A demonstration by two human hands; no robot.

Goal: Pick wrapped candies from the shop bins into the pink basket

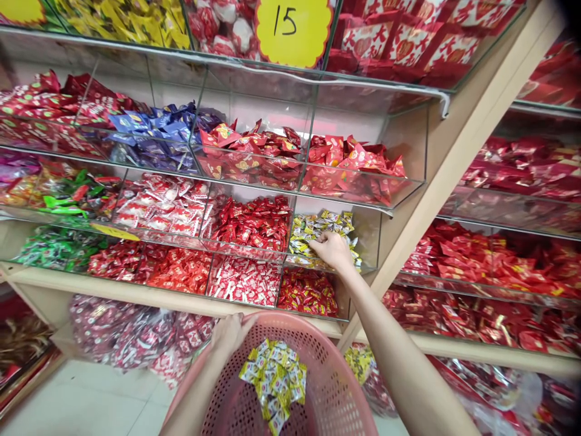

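Observation:
My left hand (230, 334) grips the rim of a pink perforated plastic basket (333, 375) at the bottom centre. Inside the basket lies a heap of yellow-and-white wrapped candies (276, 378). My right hand (331, 249) is over a clear shelf compartment of similar yellow-and-white candies (308, 225), with its fingers bent together at the pile. Whatever is between those fingertips, if anything, is too small to make out.
Tiered clear bins hold red candies (254, 224), blue packets (166, 130) and green candies (59, 245). A wooden divider (436, 188) slants down at right. A yellow sign (294, 30) reads 15. Filled bags (140, 333) sit below the shelves.

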